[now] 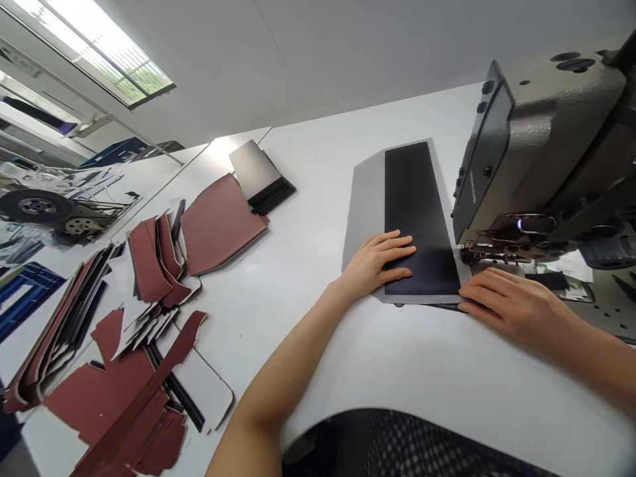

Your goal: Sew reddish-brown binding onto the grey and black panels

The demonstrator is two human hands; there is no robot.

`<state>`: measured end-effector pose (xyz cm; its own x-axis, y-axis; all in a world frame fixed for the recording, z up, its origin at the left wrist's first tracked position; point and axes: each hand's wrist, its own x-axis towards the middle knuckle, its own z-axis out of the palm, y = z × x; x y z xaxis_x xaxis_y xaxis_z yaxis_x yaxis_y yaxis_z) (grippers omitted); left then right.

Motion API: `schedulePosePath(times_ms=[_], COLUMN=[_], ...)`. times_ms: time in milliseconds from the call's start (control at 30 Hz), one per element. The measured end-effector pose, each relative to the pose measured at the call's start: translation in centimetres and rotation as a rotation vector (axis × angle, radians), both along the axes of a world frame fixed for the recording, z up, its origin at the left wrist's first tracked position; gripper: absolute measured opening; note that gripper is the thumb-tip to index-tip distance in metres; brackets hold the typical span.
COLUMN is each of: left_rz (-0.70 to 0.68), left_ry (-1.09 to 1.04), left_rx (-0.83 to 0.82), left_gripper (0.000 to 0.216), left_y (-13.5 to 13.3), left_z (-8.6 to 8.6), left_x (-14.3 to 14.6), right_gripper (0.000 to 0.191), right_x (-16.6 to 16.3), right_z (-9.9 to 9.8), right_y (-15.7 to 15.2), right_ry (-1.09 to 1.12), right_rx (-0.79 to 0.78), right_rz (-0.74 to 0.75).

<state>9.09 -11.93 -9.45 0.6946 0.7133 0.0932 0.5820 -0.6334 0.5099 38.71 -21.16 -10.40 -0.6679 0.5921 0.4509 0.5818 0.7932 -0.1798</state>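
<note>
A black rectangular panel (pixel 415 199) lies on a larger piece of grey mesh-like fabric (pixel 365 192) on the white table. My left hand (pixel 375 262) rests flat on both, its fingers stretched out over the panel's left edge. At the near right corner, my right hand (pixel 519 301) has its fingers together and closed on the fabric's edge, close to the presser foot (pixel 472 255) of a sewing machine (pixel 541 146). A dark strip shows under the near edge of the fabric. The fingertips partly cover that corner.
Left on the table (pixel 298 265) are stacked dark red panels (pixel 221 222), a black stack with a shiny top (pixel 256 175), and red offcuts (pixel 119 391) with black strips. Behind the table stands a grey wall (pixel 322 59). A curved cut-out forms the near edge.
</note>
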Motion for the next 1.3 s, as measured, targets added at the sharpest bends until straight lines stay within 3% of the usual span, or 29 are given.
schedulePosePath(times_ms=[233,400,600,800,1067,1300], left_rz=[-0.029,-0.191,-0.128,-0.129,-0.25,-0.308], left_ry=[-0.061,-0.182,-0.116,-0.009,0.182,0.276], left_rx=[0.13,0.024,0.091,0.228,0.27,0.326], left_gripper=[0.033,0.026,0.019,0.024,0.043,0.047], left_y=[-1.0,-3.0,-4.7,-5.3,-5.3,-5.2], left_z=[0.3,0.9,0.6,0.2,0.3,0.9], left_x=[0.5,2.2,3.6,4.1,4.2,4.3], right_gripper=[0.018,0.023,0.024,0.021,0.022,0.033], right_x=[-0.7,-1.3,-1.9,-0.9,-0.9,2.2], right_z=[0.8,0.7,0.5,0.7,1.0,0.6], right_y=[0.0,0.1,-0.1,0.1,-0.1,-2.1], right_ry=[0.041,0.03,0.15,0.26,0.175,0.059], right_rx=[0.028,0.013,-0.326,-0.562,-0.415,-0.064], right_rz=[-0.015,-0.067,-0.367,-0.368,-0.299,-0.107])
